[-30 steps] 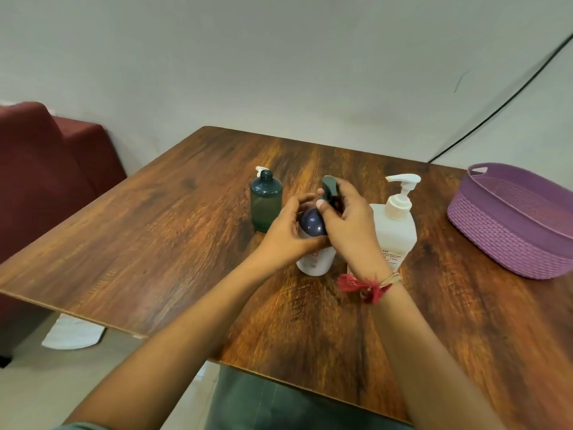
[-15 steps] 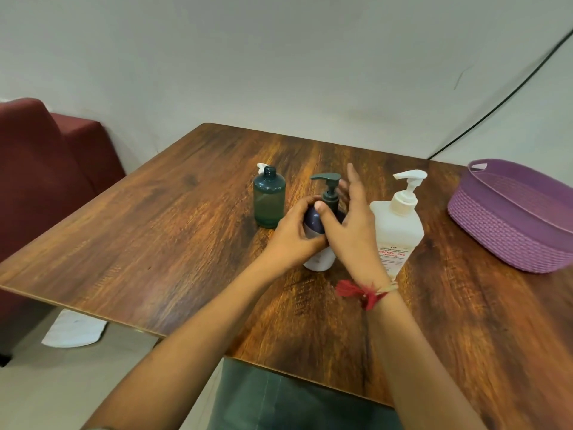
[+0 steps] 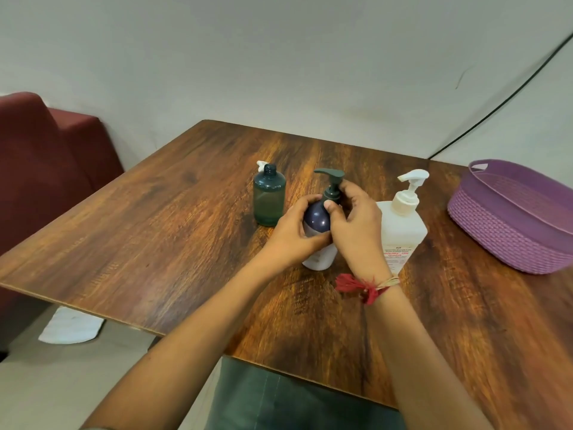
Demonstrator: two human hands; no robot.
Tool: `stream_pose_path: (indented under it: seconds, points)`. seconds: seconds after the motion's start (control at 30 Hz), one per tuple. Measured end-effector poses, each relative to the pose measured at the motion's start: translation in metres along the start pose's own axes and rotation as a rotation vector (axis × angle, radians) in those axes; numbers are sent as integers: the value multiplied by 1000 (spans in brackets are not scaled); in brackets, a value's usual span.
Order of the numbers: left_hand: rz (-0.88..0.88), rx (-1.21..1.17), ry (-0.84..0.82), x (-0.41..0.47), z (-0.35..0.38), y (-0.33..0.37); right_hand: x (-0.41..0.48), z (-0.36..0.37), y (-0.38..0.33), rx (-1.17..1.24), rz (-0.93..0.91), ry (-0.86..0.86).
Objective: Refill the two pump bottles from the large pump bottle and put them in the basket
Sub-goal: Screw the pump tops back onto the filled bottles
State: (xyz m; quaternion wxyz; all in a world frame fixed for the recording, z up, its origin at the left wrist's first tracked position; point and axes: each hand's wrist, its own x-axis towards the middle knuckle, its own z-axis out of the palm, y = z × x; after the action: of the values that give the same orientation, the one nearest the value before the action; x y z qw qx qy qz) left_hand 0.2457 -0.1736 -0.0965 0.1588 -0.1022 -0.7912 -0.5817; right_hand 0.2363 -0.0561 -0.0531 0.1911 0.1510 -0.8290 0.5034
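Left hand (image 3: 291,234) grips the dark bottle (image 3: 316,217), right hand (image 3: 356,221) pinches its pump (image 3: 331,178) — green bottle (image 3: 269,197) uncapped, neither yet in the basket (image 3: 496,237).

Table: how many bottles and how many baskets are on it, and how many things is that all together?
Bottles: 3 (green bottle, dark bottle, large white pump bottle)
Baskets: 1 (purple basket)
Total: 4
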Motion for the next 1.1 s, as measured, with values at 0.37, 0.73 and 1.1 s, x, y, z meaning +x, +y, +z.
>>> stream_pose_path:
  seconds: [0.37, 0.73, 1.1]
  points:
    - [-6, 7, 7, -3, -1, 0, -7, 4, 2, 43, 33, 76]
    - [-14, -9, -5, -2, 0, -2, -8, 0, 0, 106, 60, 87]
    - [-7, -18, 10, -3, -2, -1, -9, 9, 3, 123, 88, 96]
